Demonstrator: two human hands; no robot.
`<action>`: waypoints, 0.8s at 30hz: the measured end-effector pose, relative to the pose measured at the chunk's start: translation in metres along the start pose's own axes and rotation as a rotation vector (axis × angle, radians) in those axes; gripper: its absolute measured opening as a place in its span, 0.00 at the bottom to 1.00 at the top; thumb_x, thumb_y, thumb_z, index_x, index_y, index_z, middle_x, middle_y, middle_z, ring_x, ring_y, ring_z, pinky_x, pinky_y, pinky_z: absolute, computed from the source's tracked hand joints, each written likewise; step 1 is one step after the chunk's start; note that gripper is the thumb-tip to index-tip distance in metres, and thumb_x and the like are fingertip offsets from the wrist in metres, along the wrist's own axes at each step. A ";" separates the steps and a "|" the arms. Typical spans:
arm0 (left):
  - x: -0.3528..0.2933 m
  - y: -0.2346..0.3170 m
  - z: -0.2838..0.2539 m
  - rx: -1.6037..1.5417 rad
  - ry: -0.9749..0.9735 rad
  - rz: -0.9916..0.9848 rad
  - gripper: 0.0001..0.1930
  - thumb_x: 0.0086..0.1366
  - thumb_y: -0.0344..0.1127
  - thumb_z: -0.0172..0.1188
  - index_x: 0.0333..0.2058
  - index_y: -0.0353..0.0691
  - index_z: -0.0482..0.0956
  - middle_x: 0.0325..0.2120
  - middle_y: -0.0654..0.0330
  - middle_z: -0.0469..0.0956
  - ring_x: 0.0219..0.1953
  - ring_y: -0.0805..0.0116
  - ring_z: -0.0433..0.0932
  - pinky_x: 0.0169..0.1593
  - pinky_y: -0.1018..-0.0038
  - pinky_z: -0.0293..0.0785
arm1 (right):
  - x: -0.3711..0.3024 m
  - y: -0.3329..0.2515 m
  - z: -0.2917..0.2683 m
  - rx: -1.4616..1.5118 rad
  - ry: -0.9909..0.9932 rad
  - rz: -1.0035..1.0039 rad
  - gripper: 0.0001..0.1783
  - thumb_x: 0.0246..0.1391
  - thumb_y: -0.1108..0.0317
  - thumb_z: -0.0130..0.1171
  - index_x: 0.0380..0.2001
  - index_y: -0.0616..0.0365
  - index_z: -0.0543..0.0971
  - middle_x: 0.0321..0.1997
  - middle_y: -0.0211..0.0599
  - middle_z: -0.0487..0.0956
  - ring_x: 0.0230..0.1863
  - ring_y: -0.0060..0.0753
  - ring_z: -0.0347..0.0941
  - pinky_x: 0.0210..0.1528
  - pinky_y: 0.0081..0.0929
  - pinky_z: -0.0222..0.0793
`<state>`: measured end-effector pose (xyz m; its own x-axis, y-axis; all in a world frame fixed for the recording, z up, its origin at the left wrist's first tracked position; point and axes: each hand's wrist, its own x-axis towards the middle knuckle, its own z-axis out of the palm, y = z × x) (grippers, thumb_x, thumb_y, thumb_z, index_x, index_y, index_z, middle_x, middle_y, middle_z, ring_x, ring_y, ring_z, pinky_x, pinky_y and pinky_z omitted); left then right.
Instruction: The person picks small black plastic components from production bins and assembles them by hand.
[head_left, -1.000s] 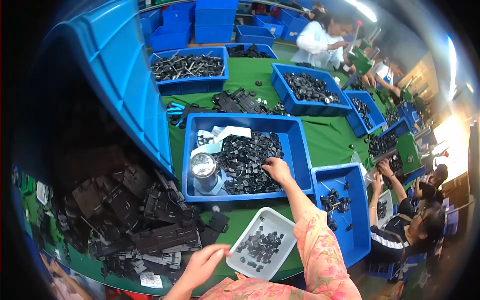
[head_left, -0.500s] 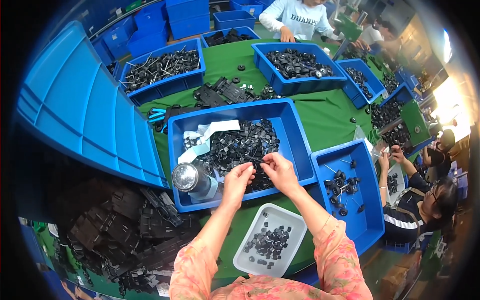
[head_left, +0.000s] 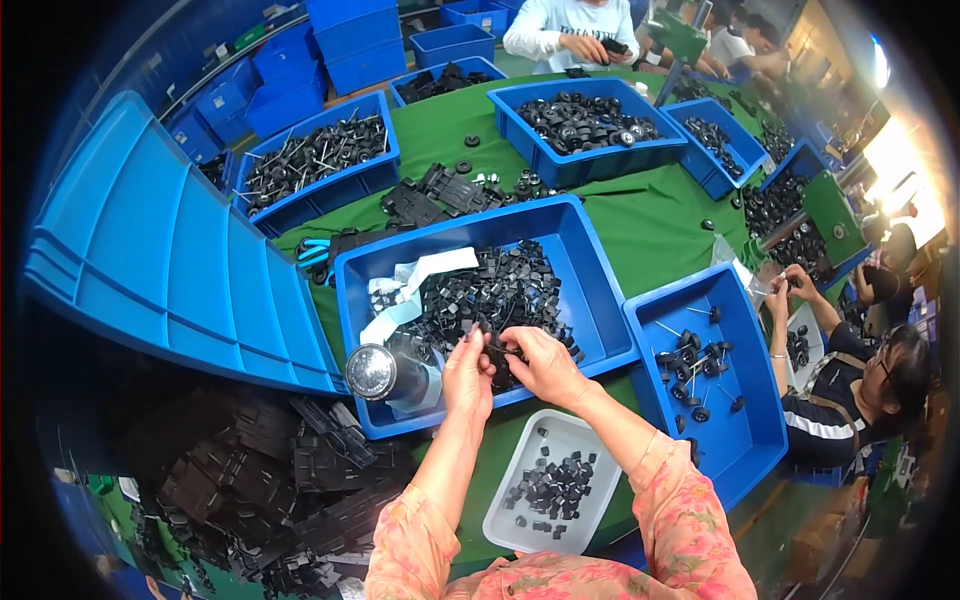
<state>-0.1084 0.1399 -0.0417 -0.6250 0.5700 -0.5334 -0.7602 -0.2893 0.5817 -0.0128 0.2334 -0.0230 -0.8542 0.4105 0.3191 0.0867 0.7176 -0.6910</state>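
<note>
My left hand (head_left: pixel 467 378) and my right hand (head_left: pixel 546 368) meet over the near side of a blue bin (head_left: pixel 606 290). Fingers of both hands are closed around a small black plastic part (head_left: pixel 493 350), whose exact shape is partly covered by the fingertips. Beneath them lies a heap of small black plastic pieces (head_left: pixel 505 285) in the bin. A jar with a silver lid (head_left: pixel 371 372) stands in the bin's near left corner, beside my left hand. White paper strips (head_left: pixel 445 262) rest on the pieces. Nearer to me, a white tray (head_left: pixel 497 508) contains loose black pieces.
At right, a blue bin (head_left: pixel 765 400) holds wheels on axles. More bins of wheels (head_left: pixel 590 165) and axles (head_left: pixel 330 190) stand beyond. A large blue lid (head_left: pixel 180 250) leans at left above stacked black chassis parts (head_left: pixel 230 480). Co-workers sit at right (head_left: pixel 850 400) and across (head_left: pixel 575 30).
My hands have come closer together and shifted slightly left and nearer to me. The co-worker across has raised a hand and now holds a dark part.
</note>
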 end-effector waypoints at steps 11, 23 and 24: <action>0.000 -0.001 -0.005 -0.066 -0.057 0.088 0.18 0.61 0.43 0.52 0.48 0.43 0.67 0.25 0.61 0.74 0.20 0.78 0.70 0.26 0.83 0.68 | 0.007 0.011 0.008 -0.011 -0.320 0.332 0.12 0.40 0.68 0.54 0.30 0.61 0.75 0.30 0.47 0.76 0.33 0.43 0.74 0.36 0.34 0.68; 0.001 -0.010 -0.007 0.312 -0.099 0.167 0.09 0.59 0.28 0.52 0.38 0.33 0.66 0.30 0.55 0.76 0.26 0.75 0.73 0.32 0.81 0.68 | 0.013 0.035 -0.007 0.482 -0.192 0.652 0.14 0.41 0.63 0.59 0.29 0.63 0.77 0.24 0.34 0.77 0.26 0.24 0.71 0.30 0.23 0.66; 0.000 -0.010 -0.008 0.352 -0.116 0.179 0.10 0.59 0.29 0.53 0.39 0.32 0.67 0.30 0.56 0.76 0.25 0.76 0.72 0.31 0.82 0.68 | 0.014 0.033 -0.006 0.637 -0.192 0.703 0.12 0.41 0.64 0.60 0.25 0.63 0.76 0.20 0.31 0.74 0.21 0.20 0.67 0.24 0.19 0.63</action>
<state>-0.1022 0.1370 -0.0530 -0.7024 0.6234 -0.3435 -0.5216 -0.1225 0.8444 -0.0187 0.2663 -0.0377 -0.7873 0.4905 -0.3736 0.3641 -0.1191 -0.9237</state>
